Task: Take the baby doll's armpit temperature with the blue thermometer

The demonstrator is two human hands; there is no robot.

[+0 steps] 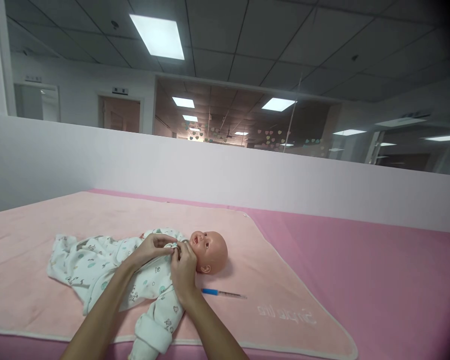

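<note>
A baby doll [216, 252] lies on its back, its bald head to the right. It wears a white printed baby outfit [93, 260] with long sleeves, one cuff folded back. At the doll's upper chest, just below the neck, my left hand [152, 250] pinches the edge of the outfit between thumb and fingers. Right beside it, my right hand [184, 265] is closed on the same bit of cloth, its fingertips meeting those of the left. The exact fastening under the fingertips is hidden.
A pen-like stick with a blue end [210, 291] lies beside the doll's head. Under everything spreads a pink blanket [285, 280] with white edging, over a darker pink surface [397, 270]. Behind rises a low white wall [225, 175] topped by a window.
</note>
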